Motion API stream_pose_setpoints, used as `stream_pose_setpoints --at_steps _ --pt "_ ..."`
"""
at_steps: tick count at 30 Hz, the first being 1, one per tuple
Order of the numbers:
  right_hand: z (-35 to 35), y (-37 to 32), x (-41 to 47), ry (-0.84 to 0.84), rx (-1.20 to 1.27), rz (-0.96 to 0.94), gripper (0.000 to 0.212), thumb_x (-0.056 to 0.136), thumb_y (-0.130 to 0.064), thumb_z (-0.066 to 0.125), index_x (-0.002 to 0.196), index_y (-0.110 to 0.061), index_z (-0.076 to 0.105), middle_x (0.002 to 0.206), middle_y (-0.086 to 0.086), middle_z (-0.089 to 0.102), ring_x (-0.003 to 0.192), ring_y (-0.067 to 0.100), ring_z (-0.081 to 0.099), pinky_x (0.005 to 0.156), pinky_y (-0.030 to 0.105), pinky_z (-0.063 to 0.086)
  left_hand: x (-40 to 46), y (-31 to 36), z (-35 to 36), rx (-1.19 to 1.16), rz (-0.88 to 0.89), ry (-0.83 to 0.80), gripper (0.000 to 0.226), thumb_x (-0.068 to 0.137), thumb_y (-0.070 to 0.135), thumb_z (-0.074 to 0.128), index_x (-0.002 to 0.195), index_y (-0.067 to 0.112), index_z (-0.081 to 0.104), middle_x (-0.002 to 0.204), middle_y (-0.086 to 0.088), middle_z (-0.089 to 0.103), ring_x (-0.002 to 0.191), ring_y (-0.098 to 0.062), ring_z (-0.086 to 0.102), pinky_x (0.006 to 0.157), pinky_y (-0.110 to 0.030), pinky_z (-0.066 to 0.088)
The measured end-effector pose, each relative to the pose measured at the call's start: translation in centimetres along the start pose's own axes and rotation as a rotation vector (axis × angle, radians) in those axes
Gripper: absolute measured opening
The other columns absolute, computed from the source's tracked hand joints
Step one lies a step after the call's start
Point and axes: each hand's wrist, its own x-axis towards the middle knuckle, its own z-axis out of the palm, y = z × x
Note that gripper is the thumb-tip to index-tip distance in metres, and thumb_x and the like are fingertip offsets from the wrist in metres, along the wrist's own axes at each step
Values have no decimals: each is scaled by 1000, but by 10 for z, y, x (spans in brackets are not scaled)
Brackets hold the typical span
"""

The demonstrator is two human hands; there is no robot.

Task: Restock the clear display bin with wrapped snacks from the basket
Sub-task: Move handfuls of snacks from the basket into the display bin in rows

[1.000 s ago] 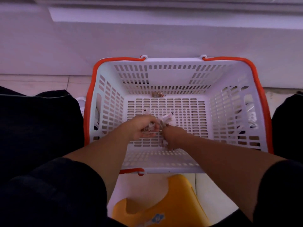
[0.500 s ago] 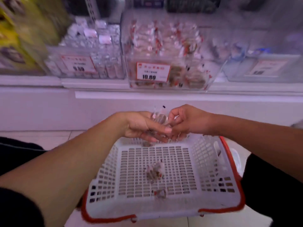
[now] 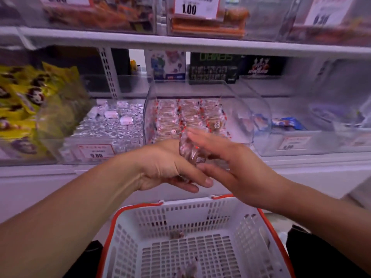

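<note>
Snacks [image 3: 190, 151] gripped by left hand [image 3: 166, 167]; right hand [image 3: 226, 159] flat against them; basket [image 3: 180, 213] holds three.

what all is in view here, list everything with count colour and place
wrapped snacks: a small handful, clear with red marks, held between both hands
clear display bin: one, transparent, middle shelf, rows of the same snacks inside
basket: one, white with orange rim, on the floor below, a few snacks left in it
silver-wrapped sweets: many, bin to the left
yellow packets: several, far left
price tags: several, white
left hand: one, holding the snacks
right hand: one, fingers straight against the snacks
</note>
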Motion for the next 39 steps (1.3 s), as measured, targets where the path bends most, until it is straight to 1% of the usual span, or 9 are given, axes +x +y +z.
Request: stream_pose_setpoints --at_steps 4,7,12,17,21,27,31,35,39 --pt "-21 2 15 -97 -61 -48 81 80 -20 80 149 -20 38 143 -7 51 131 0 46 107 20 38 6 6 -1 248 30 68 36 66 -15 80 84 13 65 66 -2 68 62 -12 67 55 -25 55" --pt "-33 6 28 -105 -204 -121 59 72 -22 85 127 -19 62 111 -5 66 102 8 61 89 23 48 9 12 -3 274 63 140 49 64 -15 81 98 13 62 72 -3 71 63 -14 67 52 -26 54" --pt "-48 11 50 -108 -263 -69 29 67 -37 72 92 -25 68 83 -11 65 76 6 60 68 28 47 15 29 -14 -61 64 185 39 78 15 72 114 14 58 85 -5 75 68 -14 67 51 -26 47" --pt "-83 33 95 -146 -131 112 27 67 -34 78 92 -25 71 83 -7 73 75 13 68 68 28 53 33 40 -31 -264 212 309 50 99 50 36 123 13 57 105 -9 67 81 -19 59 65 -33 49" --pt "-111 67 115 -174 -404 226 23 63 -36 79 82 -25 71 73 -9 69 71 14 63 63 31 48 55 26 -44 329 263 694 11 98 34 53 105 27 59 98 6 64 83 -10 62 66 -25 53" --pt "-76 94 121 -412 -831 212 36 68 -52 77 78 -26 55 74 -13 50 71 8 53 64 28 42 61 -4 -51 951 320 653 6 91 25 63 97 25 61 86 11 63 77 -4 56 69 -30 50" --pt "-61 104 127 -377 -939 251 40 68 -53 77 74 -30 44 76 -10 43 77 19 55 58 29 42 61 -7 -49 1065 327 669 10 91 30 60 98 24 60 90 6 62 81 -14 56 70 -33 48" --pt "-51 111 132 -441 -852 279 35 73 -42 77 98 -21 64 93 -2 60 84 19 58 73 36 55 63 -10 -44 1062 321 658 12 91 30 59 100 21 60 95 2 62 87 -18 58 79 -39 52" --pt "-53 109 133 -360 -822 273 56 64 -31 89 112 -22 62 93 -7 53 90 17 52 72 30 43 64 -12 -43 1039 322 665 13 91 29 59 102 21 60 95 2 62 86 -18 58 79 -39 52"
